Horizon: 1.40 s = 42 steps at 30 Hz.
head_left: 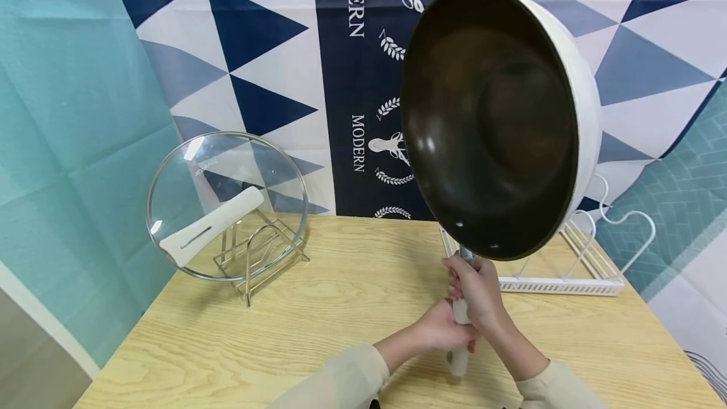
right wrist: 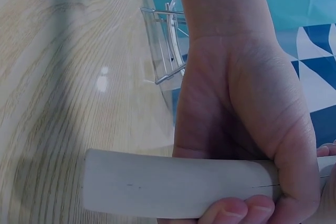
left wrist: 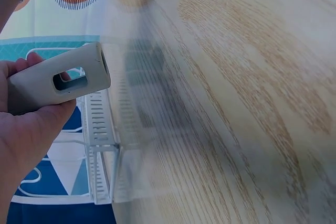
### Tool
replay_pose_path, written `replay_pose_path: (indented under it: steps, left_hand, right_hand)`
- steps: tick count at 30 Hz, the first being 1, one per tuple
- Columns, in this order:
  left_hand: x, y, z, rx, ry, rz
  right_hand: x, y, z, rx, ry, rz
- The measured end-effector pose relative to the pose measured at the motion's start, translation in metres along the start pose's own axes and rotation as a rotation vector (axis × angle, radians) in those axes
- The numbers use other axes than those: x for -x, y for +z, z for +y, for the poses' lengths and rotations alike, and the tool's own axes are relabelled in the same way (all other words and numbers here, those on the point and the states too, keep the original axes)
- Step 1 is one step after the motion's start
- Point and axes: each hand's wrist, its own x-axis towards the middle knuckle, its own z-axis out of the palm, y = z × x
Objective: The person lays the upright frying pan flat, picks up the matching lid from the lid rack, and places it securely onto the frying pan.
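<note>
A large pan [head_left: 494, 125] with a dark brown inside and white outside stands tilted up over the table, its open side towards me. Its pale handle [head_left: 461, 312] points down. My right hand [head_left: 479, 289] grips the handle close below the pan. Lower down, my left hand [head_left: 443, 328] is wrapped round the same handle, whose end sticks out below it. In the left wrist view the handle end [left wrist: 86, 72] shows a long hanging hole. The right wrist view shows the left hand's fingers [right wrist: 231, 211] curled round the handle [right wrist: 157, 184].
At the left, a clear glass lid [head_left: 272, 172] with a white bar handle [head_left: 212, 226] leans in a metal wire rack [head_left: 248, 270]. A white rack [head_left: 562, 286] with wire loops stands behind the pan at the right. Patterned cloth [head_left: 272, 68] hangs behind the wooden table [head_left: 227, 346].
</note>
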Motion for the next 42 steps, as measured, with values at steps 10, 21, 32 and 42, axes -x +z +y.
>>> replay_pose_path:
  steps: [10,21,32,42]
  left_hand:
    - [0.003,-0.005,-0.005,-0.002,0.002,0.010]
    - [0.011,-0.006,-0.009,-0.007,-0.028,0.093]
    - [0.020,-0.010,-0.019,-0.021,-0.069,0.195]
    - [0.021,-0.014,-0.019,-0.005,-0.063,0.210]
  right_hand:
    - [-0.004,0.005,0.004,-0.014,0.005,-0.006]
    - [-0.009,0.009,0.012,-0.041,0.037,-0.104]
    - [-0.017,0.015,0.028,-0.100,0.059,-0.238]
    - [-0.019,0.019,0.027,-0.097,0.032,-0.293]
